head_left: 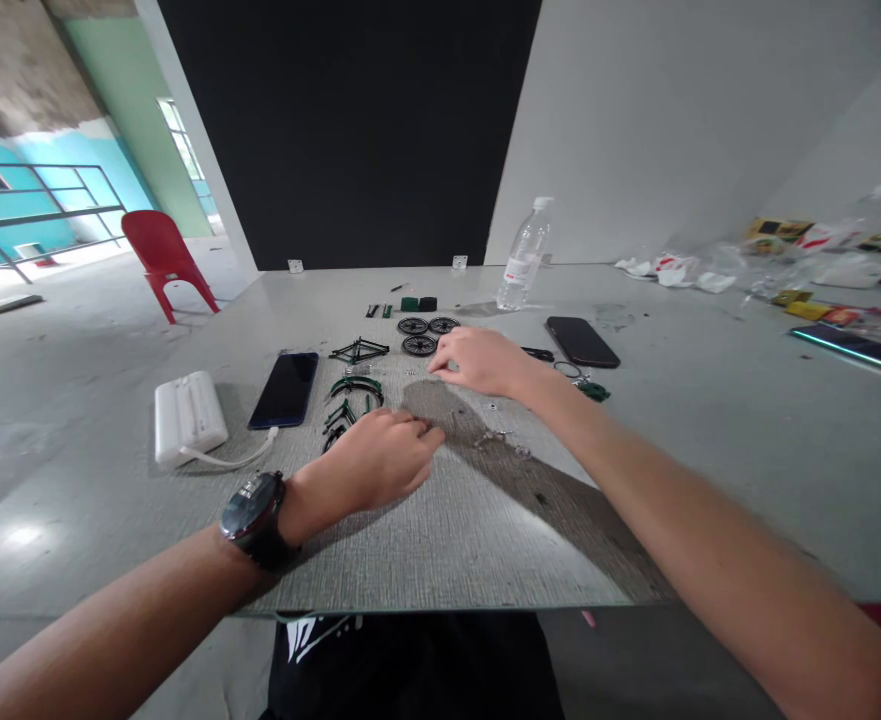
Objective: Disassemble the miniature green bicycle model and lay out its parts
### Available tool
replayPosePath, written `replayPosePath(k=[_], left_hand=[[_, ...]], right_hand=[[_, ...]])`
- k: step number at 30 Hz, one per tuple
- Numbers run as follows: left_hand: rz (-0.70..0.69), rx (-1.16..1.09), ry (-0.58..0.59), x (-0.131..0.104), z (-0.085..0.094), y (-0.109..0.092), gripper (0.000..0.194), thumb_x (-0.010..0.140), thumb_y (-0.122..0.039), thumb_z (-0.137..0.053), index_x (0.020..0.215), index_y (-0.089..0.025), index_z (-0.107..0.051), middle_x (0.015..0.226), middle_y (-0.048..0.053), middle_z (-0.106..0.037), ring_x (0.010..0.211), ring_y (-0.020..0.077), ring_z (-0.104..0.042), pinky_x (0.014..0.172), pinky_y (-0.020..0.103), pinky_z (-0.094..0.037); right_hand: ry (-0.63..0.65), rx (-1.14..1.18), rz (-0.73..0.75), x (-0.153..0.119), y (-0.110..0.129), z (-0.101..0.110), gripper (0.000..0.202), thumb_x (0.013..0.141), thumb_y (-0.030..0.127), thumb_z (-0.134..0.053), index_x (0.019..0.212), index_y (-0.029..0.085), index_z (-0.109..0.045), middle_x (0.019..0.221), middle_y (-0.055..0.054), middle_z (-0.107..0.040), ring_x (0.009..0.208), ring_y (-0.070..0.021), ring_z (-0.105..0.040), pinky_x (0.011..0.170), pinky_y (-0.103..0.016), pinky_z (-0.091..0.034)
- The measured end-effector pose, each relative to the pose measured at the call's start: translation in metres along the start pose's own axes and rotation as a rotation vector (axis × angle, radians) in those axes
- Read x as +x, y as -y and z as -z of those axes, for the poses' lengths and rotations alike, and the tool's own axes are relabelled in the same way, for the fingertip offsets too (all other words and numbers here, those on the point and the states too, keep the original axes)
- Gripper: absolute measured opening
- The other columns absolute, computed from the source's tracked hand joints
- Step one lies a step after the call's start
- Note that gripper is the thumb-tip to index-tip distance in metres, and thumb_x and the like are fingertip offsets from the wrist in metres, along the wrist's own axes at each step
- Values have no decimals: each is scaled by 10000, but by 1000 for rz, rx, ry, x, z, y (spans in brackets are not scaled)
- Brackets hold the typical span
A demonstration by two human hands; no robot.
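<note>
My left hand rests low over the table with its fingers curled in. Whatever it may hold is hidden. Farther forward, my right hand has thumb and fingertips pinched together just in front of small black spoked wheels; anything in the pinch is too small to make out. Beside my left hand lie curved green and black fender-like pieces and a green angled part. A small dark bicycle-like frame lies beyond them. Tiny metal parts are scattered right of my left hand.
At left are a phone and a white power bank joined by a cable. A clear bottle stands at the back, with another phone to its right. Plastic bags and wrappers lie at far right. A black panel rises behind.
</note>
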State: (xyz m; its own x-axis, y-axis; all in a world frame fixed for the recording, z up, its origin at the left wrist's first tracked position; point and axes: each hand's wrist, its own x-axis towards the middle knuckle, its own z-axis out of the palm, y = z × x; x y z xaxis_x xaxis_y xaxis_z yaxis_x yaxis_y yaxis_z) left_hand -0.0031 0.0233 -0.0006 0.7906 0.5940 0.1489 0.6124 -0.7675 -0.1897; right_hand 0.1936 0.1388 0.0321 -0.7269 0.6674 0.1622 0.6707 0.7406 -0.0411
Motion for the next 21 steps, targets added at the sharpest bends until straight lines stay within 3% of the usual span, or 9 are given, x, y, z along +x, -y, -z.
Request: replayPosePath(k=[3, 6, 21], left_hand=[[5, -7, -11, 0, 0, 0, 212, 996, -236, -413, 1032, -155, -606, 958, 72, -689, 887, 222, -651, 762, 368, -506], [8, -9, -5, 0, 0, 0, 213, 1000, -245, -415, 1031, -157, -606, 956, 69, -687, 886, 223, -651, 765, 369, -507], [0, -6, -8, 0, 0, 0, 213, 1002, -234, -405, 1029, -158, -602, 970, 66, -689, 876, 217, -650, 746, 364, -504]], right_hand=[[82, 33, 4, -2, 2, -2, 246, 883, 289, -568, 925, 277, -810, 916, -76, -735, 901, -256, -589, 745, -393, -414], [76, 25, 5, -1, 5, -7, 247, 881, 283, -565, 901, 297, -811, 840, -66, -728, 872, -256, -584, 776, -408, -406], [-28, -109, 10, 3, 10, -15, 317, 910, 216, -480, 942, 257, -792, 922, -73, -729, 895, -247, -589, 735, -385, -379]])
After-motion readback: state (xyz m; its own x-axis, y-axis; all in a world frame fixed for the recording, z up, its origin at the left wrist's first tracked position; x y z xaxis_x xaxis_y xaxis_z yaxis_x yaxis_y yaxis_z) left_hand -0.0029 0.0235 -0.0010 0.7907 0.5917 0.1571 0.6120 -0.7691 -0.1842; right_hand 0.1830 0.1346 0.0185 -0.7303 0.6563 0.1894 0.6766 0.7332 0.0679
